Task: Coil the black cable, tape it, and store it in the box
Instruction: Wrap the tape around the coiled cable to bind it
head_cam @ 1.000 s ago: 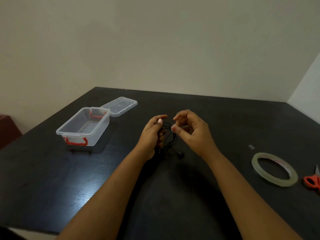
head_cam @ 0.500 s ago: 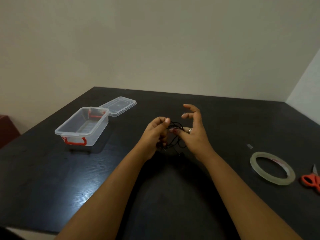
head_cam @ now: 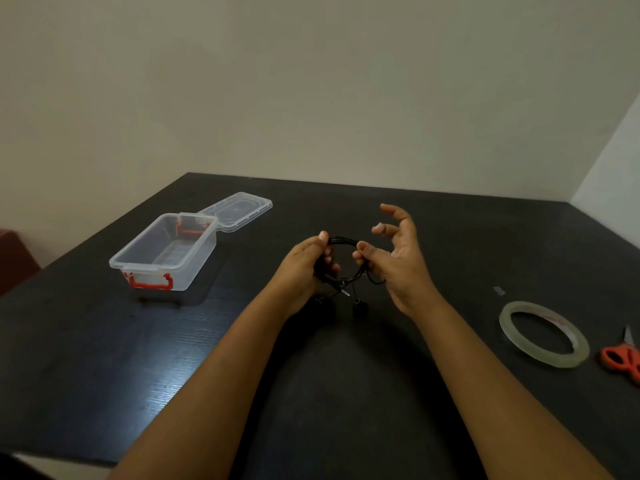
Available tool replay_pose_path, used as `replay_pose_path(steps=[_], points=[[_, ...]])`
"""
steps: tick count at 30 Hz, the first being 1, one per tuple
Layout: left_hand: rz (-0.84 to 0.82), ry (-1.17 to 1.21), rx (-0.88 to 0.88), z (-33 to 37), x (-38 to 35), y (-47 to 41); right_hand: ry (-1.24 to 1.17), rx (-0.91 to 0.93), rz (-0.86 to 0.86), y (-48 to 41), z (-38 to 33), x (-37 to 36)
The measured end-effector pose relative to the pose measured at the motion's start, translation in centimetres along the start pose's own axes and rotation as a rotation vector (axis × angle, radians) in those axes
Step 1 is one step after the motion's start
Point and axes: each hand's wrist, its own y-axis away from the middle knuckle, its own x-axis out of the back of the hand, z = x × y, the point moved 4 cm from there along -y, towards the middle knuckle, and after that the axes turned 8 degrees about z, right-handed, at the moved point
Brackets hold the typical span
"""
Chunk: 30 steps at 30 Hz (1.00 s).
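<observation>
A thin black cable (head_cam: 341, 241), wound into a small loop, hangs between both hands above the dark table (head_cam: 104, 341). My left hand (head_cam: 304, 268) grips the loop's left side, thumb on top. My right hand (head_cam: 394, 254) pinches the loop's right side with thumb and a lower finger, while the other fingers are spread upward. Loose cable ends with small plugs dangle below the loop. The clear plastic box (head_cam: 166, 254) with red clasps stands open at the left. A roll of clear tape (head_cam: 543, 334) lies flat at the right.
The box's clear lid (head_cam: 239, 209) lies on the table behind the box. Orange-handled scissors (head_cam: 623, 358) sit at the right edge beside the tape. A small scrap (head_cam: 498, 290) lies on the table above the tape. A wall stands behind the table.
My right hand has opened its upper fingers and shifted right, stretching the cable into a rounder loop. The left hand keeps its hold.
</observation>
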Motion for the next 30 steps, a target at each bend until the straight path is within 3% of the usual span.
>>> replay_pose_path(steps=[2,7,14,17,21,30], points=[[-0.006,0.159,0.069,0.0,-0.2,0.2,0.000,-0.023,0.012,0.0,0.4,-0.1],[-0.085,0.271,0.103,0.3,-0.8,0.7,-0.054,-0.088,0.041,0.0,1.2,-0.5],[-0.147,0.257,0.044,0.2,-0.9,0.8,0.053,-0.094,0.008,0.5,1.9,-1.4],[-0.097,0.260,0.021,0.2,-0.6,0.5,0.075,-0.067,-0.006,0.6,1.8,-1.5],[0.004,0.271,-0.018,0.7,0.1,0.2,0.294,0.099,0.004,0.7,1.1,-1.6],[0.064,0.387,-0.046,1.3,0.7,0.2,-0.003,-0.139,-0.209,2.4,2.1,-3.9]])
